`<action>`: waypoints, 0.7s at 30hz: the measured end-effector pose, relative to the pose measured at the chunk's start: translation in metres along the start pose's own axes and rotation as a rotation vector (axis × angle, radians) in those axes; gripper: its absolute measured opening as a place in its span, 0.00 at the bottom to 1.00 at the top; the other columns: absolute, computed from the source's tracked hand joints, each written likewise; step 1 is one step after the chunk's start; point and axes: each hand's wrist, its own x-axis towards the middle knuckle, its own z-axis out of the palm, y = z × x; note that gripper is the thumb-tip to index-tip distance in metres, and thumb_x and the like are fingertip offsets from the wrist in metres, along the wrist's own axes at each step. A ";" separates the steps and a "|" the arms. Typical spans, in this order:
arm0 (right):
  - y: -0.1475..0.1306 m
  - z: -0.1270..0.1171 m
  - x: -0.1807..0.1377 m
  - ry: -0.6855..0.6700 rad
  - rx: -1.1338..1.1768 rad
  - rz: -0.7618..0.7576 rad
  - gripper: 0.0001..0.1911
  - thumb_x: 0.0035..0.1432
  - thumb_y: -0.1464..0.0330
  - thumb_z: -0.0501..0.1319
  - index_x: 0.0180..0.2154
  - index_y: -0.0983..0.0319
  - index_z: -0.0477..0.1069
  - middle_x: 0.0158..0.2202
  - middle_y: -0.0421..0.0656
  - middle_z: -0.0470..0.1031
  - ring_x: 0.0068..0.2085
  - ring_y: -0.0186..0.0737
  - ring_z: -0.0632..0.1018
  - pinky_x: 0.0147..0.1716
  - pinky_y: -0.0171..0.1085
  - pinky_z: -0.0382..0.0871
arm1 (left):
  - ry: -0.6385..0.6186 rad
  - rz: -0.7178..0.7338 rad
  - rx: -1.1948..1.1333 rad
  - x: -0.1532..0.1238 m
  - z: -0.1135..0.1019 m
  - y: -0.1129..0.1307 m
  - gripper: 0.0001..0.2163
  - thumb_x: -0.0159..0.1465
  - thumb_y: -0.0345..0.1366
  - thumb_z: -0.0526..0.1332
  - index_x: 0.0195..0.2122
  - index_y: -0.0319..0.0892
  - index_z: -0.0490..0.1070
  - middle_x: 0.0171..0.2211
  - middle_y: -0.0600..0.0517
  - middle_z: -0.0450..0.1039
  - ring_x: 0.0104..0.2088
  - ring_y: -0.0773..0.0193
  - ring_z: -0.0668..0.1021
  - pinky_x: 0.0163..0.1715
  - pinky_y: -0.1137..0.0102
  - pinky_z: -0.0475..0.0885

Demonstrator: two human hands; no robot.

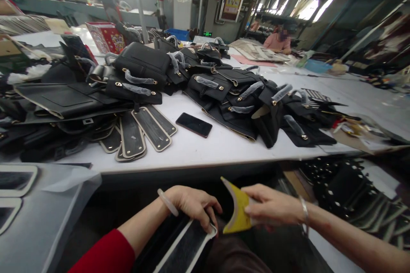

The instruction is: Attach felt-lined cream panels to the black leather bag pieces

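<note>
Black strap panel [185,249] running lower-left to upper-right, left hand [192,204] pinching its end, right hand [272,207] clamped on yellow piece [238,217]

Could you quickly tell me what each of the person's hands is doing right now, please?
Left hand: closed on the end of a flat black panel with a pale border.
Right hand: closed on a curved yellow strip.

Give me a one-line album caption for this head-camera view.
Left hand presses a black panel; right hand bends a yellow piece, before a handbag-heaped table.
</note>
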 end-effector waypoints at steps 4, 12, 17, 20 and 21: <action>-0.007 0.048 0.002 0.047 -0.193 0.020 0.12 0.57 0.61 0.54 0.29 0.62 0.66 0.24 0.37 0.65 0.22 0.32 0.66 0.20 0.31 0.57 | 0.078 -0.033 0.032 -0.003 0.001 0.000 0.47 0.46 0.43 0.71 0.65 0.32 0.55 0.49 0.40 0.77 0.45 0.49 0.78 0.36 0.67 0.73; -0.013 0.062 0.009 0.155 -0.368 0.066 0.17 0.61 0.59 0.51 0.31 0.63 0.69 0.32 0.47 0.73 0.35 0.44 0.73 0.32 0.37 0.59 | 0.119 -0.049 0.078 -0.004 -0.001 0.000 0.55 0.45 0.44 0.72 0.69 0.31 0.43 0.49 0.40 0.77 0.45 0.48 0.79 0.37 0.65 0.74; -0.010 0.060 0.013 0.151 -0.337 0.082 0.16 0.61 0.59 0.52 0.29 0.63 0.68 0.30 0.45 0.72 0.31 0.40 0.73 0.27 0.34 0.57 | 0.133 -0.046 0.088 -0.005 0.000 -0.001 0.54 0.47 0.44 0.72 0.69 0.35 0.42 0.46 0.44 0.79 0.43 0.51 0.80 0.37 0.67 0.74; -0.009 0.061 0.014 0.143 -0.327 0.076 0.16 0.61 0.59 0.52 0.30 0.63 0.68 0.29 0.44 0.71 0.28 0.37 0.72 0.24 0.32 0.57 | 0.142 -0.043 0.090 -0.005 0.000 -0.003 0.54 0.47 0.43 0.71 0.69 0.36 0.41 0.46 0.45 0.79 0.42 0.53 0.80 0.38 0.67 0.73; -0.008 0.062 0.015 0.125 -0.304 0.086 0.16 0.62 0.59 0.52 0.30 0.63 0.68 0.28 0.43 0.71 0.26 0.36 0.72 0.22 0.31 0.57 | 0.147 -0.039 0.092 -0.005 0.000 -0.003 0.54 0.47 0.43 0.72 0.69 0.36 0.41 0.46 0.45 0.79 0.43 0.53 0.80 0.39 0.66 0.73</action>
